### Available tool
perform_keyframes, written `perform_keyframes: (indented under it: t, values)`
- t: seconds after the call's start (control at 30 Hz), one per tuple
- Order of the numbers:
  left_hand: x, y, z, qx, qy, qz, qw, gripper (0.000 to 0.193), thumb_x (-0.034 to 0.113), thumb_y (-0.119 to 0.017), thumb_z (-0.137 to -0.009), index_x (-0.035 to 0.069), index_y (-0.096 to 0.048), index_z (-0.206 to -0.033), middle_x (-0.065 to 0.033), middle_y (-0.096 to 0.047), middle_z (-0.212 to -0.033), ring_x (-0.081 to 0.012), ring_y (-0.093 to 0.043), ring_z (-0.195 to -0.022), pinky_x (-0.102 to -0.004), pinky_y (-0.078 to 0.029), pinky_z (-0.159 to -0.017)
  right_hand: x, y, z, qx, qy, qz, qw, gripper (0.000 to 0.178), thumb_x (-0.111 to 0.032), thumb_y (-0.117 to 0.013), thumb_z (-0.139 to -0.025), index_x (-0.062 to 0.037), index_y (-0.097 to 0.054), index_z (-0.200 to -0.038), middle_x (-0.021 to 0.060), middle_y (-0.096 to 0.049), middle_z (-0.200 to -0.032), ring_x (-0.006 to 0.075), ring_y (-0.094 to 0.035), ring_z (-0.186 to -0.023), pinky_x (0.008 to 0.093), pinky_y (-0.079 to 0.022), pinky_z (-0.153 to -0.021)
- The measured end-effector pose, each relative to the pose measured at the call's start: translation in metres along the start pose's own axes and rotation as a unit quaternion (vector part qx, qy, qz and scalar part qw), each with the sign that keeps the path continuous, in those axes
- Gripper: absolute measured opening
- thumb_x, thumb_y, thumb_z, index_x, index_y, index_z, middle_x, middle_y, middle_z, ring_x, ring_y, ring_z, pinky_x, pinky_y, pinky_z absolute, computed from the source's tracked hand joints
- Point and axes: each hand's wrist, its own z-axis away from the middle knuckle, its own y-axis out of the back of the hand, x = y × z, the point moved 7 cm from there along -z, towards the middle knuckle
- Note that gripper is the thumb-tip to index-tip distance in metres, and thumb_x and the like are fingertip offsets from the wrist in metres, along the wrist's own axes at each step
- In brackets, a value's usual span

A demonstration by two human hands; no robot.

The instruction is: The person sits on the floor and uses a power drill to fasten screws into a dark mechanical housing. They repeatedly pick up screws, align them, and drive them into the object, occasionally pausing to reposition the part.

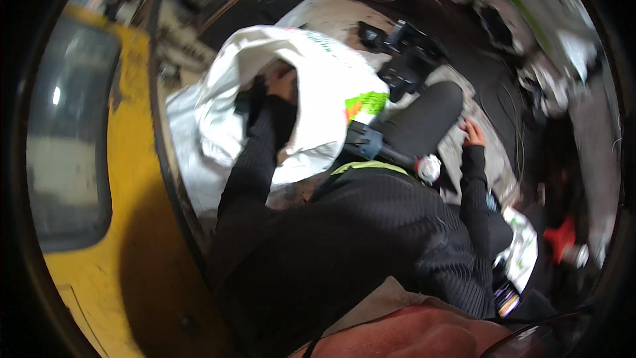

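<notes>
My left hand (283, 84) reaches into the mouth of a large white woven sack (324, 86) with a green and orange print. Its fingers are partly hidden by the sack and blurred, so what they touch is unclear. Dark shapes show inside the sack beside my wrist. My right hand (473, 134) hangs beside my bent knee over a greyish cloth (457, 159), fingers somewhat apart, with nothing visible in it. Across my lap lies a dark blue-black part (363, 140), and near it sits a round white-wrapped end (428, 168).
Several black parts (409, 59) lie beyond my knee. A yellow metal panel with a window (136, 159) stands close on my left. At the right are a red object (562, 238), a white plastic bag (522, 245) and several filled sacks (510, 16). Thin cables (520, 126) run along the floor.
</notes>
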Motion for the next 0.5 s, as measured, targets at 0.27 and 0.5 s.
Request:
perform_keyframes:
  t: [0.27,0.5]
  values:
    - [0.14,0.002,0.065,-0.093,-0.013,-0.373,0.923,0.041,0.013,-0.056,-0.075,-0.001,-0.049,-0.113,-0.0164,-0.051,-0.112,-0.0301,-0.058,-0.088,-0.0391,-0.047,-0.078,0.036,-0.006,0.081,0.059,-0.124,-0.132,0.982,0.024,-0.016,-0.052,-0.085,-0.0009,-0.059,-0.101,0.0071,-0.064,-0.084,0.0131,-0.061,-0.075,0.025,-0.046,-0.072]
    - [0.218,-0.125,0.098,-0.186,-0.208,-0.462,0.842,0.038,0.003,-0.051,-0.076,0.0,-0.051,-0.113,-0.0139,-0.049,-0.117,-0.0254,-0.056,-0.091,-0.0336,-0.046,-0.078,0.057,0.016,0.147,0.167,-0.199,-0.208,0.943,0.021,-0.017,-0.054,-0.081,-0.0016,-0.06,-0.094,0.0036,-0.064,-0.075,0.009,-0.056,-0.069,0.0231,-0.043,-0.064]
